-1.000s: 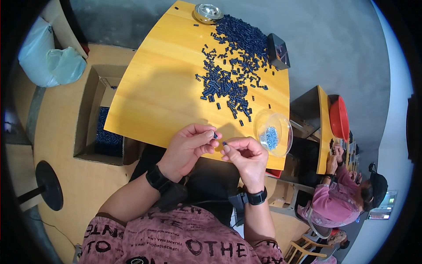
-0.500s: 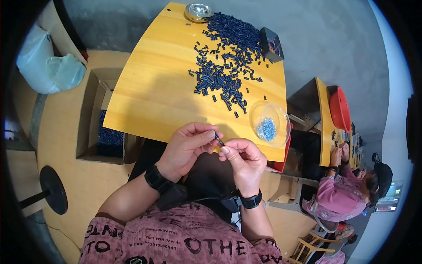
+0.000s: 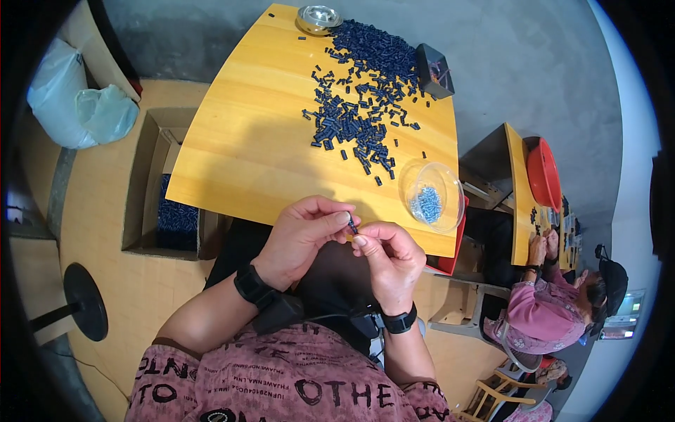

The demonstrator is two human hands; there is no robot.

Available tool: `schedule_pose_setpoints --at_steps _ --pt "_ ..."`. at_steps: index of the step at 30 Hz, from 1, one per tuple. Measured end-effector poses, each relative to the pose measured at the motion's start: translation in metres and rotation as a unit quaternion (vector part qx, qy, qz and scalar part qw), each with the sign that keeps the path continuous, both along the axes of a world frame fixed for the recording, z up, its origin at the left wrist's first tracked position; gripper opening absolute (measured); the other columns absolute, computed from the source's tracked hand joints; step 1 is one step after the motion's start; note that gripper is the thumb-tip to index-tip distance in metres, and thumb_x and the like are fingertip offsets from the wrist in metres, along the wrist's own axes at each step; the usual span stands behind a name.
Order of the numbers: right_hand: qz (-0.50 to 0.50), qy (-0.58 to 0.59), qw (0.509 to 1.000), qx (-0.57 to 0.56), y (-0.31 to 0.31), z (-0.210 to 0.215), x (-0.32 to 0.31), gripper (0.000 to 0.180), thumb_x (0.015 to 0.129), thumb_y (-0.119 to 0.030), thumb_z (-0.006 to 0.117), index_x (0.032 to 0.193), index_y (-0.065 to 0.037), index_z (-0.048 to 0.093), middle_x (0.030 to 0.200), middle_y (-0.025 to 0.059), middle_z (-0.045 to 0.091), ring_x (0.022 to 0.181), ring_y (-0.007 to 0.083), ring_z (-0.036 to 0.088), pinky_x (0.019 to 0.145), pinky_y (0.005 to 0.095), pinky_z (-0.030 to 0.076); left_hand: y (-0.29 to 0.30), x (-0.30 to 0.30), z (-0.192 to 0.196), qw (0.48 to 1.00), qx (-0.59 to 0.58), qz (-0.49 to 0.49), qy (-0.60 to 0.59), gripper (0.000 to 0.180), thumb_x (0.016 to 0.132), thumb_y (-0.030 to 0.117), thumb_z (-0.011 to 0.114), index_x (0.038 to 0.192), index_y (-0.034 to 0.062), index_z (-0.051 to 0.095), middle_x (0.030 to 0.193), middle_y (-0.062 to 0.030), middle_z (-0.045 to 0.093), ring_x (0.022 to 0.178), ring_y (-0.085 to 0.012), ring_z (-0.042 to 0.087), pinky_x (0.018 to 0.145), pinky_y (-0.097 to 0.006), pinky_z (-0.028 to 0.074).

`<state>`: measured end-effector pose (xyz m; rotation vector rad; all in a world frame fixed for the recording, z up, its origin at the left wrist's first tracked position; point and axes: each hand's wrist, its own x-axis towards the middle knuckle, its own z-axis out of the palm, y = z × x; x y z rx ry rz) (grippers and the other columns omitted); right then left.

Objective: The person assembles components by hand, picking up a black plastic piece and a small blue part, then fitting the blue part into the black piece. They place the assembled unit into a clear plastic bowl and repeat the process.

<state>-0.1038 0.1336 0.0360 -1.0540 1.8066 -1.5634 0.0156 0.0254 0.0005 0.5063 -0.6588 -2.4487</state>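
My left hand [image 3: 304,235] and my right hand [image 3: 389,257] meet at the near edge of a yellow wooden table [image 3: 239,141]. Together their fingertips pinch a small dark plastic piece [image 3: 352,225]. Whether the right fingers also hold a tiny screw is too small to tell. A heap of several similar dark pieces [image 3: 358,105] spreads over the far half of the table. A clear round dish [image 3: 431,195] with small bluish screws stands just beyond my right hand.
A metal bowl [image 3: 318,17] and a small black box [image 3: 434,70] stand at the table's far edge. An open cardboard box [image 3: 165,186] with dark pieces sits on the floor at left, near white plastic bags [image 3: 77,105]. Another person [image 3: 555,309] works at a second table with a red basin [image 3: 543,173].
My hands stay joined at the table edge, fingers shifting slightly around the small dark piece. The view has shifted a little.
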Motion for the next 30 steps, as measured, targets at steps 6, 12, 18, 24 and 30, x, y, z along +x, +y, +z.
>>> schedule_pose_setpoints --at_steps 6,12,18,24,30 --pt "0.000 0.294 0.952 -0.088 -0.011 0.000 -0.003 0.011 0.078 -0.002 0.075 0.082 -0.003 0.065 0.075 0.0087 0.066 0.068 0.0231 0.063 0.064 0.0311 0.050 -0.001 -0.001 -0.006 0.999 -0.001 0.011 0.032 0.010 0.093 0.002 0.061 0.101 0.0011 0.064 0.096 -0.0115 0.068 0.086 -0.0173 0.065 0.078 -0.029 0.053" --pt "-0.001 0.350 0.928 -0.128 -0.016 -0.002 0.000 0.012 0.078 -0.004 0.075 0.083 -0.003 0.064 0.077 0.0091 0.067 0.070 0.0267 0.063 0.066 0.0335 0.050 0.000 -0.002 -0.010 0.999 -0.022 0.018 0.041 0.009 0.091 -0.001 0.062 0.099 0.0027 0.064 0.096 -0.0099 0.068 0.090 -0.0175 0.066 0.082 -0.030 0.054" --pt "-0.009 0.338 0.930 -0.141 -0.017 -0.009 -0.002 0.011 0.078 -0.003 0.074 0.082 -0.003 0.064 0.078 0.0092 0.066 0.073 0.0267 0.063 0.068 0.0340 0.050 0.000 -0.004 -0.009 0.997 -0.010 0.014 0.069 0.009 0.090 -0.002 0.063 0.097 0.0038 0.064 0.096 -0.0090 0.068 0.091 -0.0174 0.067 0.084 -0.031 0.054" --pt "-0.025 0.272 0.950 -0.153 -0.018 -0.017 -0.002 0.011 0.079 -0.002 0.074 0.082 -0.002 0.063 0.079 0.0093 0.066 0.073 0.0254 0.061 0.068 0.0335 0.049 0.002 -0.007 -0.010 0.997 -0.010 0.013 0.077 0.010 0.091 -0.002 0.062 0.098 0.0036 0.063 0.097 -0.0099 0.068 0.093 -0.0166 0.065 0.085 -0.030 0.052" --pt "-0.034 0.157 0.974 -0.158 -0.017 -0.024 -0.001 0.012 0.079 -0.001 0.074 0.083 -0.002 0.063 0.082 0.0077 0.064 0.078 0.0212 0.059 0.069 0.0313 0.048 0.007 -0.010 -0.008 0.995 -0.077 0.050 0.030 0.010 0.091 -0.001 0.062 0.100 0.0025 0.063 0.098 -0.0097 0.068 0.094 -0.0159 0.064 0.087 -0.030 0.051"
